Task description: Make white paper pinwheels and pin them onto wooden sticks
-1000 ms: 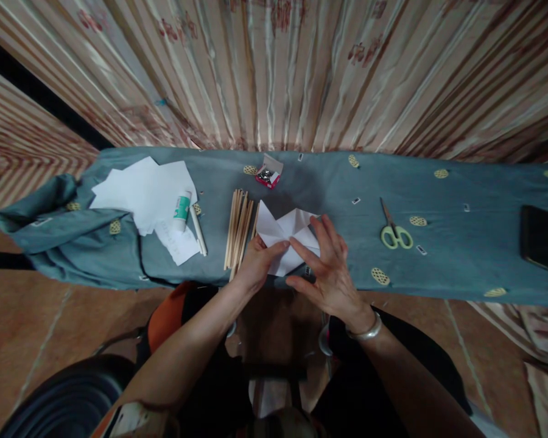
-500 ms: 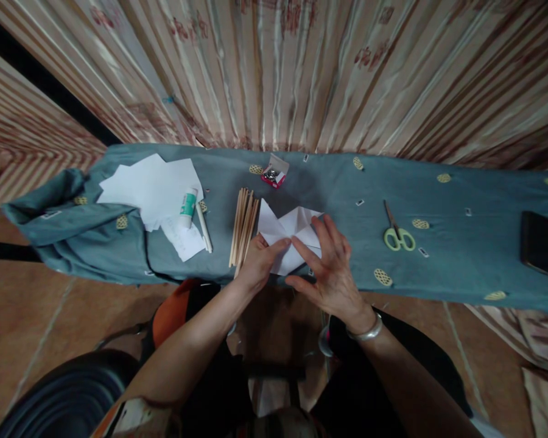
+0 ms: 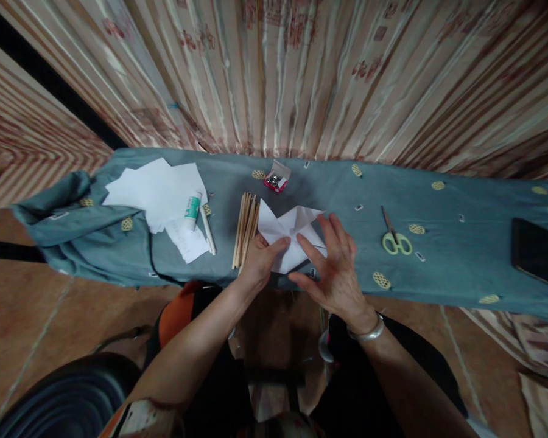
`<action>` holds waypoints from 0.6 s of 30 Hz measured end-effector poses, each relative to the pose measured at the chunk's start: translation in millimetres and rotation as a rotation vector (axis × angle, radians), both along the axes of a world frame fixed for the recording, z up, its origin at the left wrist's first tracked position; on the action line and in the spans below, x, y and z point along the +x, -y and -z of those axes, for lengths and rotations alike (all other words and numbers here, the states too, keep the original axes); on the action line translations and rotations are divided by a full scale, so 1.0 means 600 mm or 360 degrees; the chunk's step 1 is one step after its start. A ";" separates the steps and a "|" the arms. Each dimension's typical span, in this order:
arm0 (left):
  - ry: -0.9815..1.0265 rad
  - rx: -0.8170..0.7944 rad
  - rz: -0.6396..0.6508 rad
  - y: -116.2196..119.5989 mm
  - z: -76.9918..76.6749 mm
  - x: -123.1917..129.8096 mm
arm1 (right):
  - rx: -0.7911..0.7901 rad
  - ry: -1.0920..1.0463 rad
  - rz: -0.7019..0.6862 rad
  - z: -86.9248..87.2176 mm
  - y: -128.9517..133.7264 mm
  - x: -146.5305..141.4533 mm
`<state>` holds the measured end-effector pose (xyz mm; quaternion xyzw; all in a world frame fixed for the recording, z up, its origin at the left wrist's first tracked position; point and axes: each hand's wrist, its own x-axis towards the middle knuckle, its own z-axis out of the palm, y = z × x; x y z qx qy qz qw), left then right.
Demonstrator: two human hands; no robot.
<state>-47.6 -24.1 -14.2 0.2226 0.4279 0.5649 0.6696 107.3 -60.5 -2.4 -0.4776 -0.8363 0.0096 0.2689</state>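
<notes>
A white folded paper pinwheel (image 3: 287, 258) lies at the front edge of the cloth-covered table, its folded blades meeting at the centre. My left hand (image 3: 258, 261) is closed on its left side, thumb pressed on top near the centre and the other fingers partly hidden. Over the right side is my right hand (image 3: 333, 267), fingers spread, with the index fingertip at the middle of the paper. Just left of the pinwheel lies a bundle of thin wooden sticks (image 3: 244, 228). Behind it stands a small open red-and-white box (image 3: 276, 177) with shiny metal pieces inside.
On the left lie white paper sheets (image 3: 150, 185), with a glue stick (image 3: 192, 211) and a white pen (image 3: 208, 230). Green-handled scissors (image 3: 395, 240) and a dark phone (image 3: 533, 250) rest to the right. A striped curtain (image 3: 274, 79) hangs behind the table.
My right index fingertip has shifted slightly right from the pinwheel's centre. My left hand keeps its hold. The whole view has turned a little.
</notes>
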 end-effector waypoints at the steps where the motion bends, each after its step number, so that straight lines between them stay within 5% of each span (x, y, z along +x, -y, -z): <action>1: 0.0002 -0.0010 -0.0010 -0.001 0.000 -0.001 | 0.0004 -0.0019 0.0012 -0.003 -0.001 0.001; 10: -0.0023 0.0009 -0.0144 -0.009 0.005 -0.017 | -0.0083 -0.0537 0.0271 -0.019 -0.025 0.012; 18: -0.0087 -0.0007 -0.0192 -0.014 -0.008 -0.038 | -0.0175 -0.1242 0.0521 -0.002 -0.078 0.004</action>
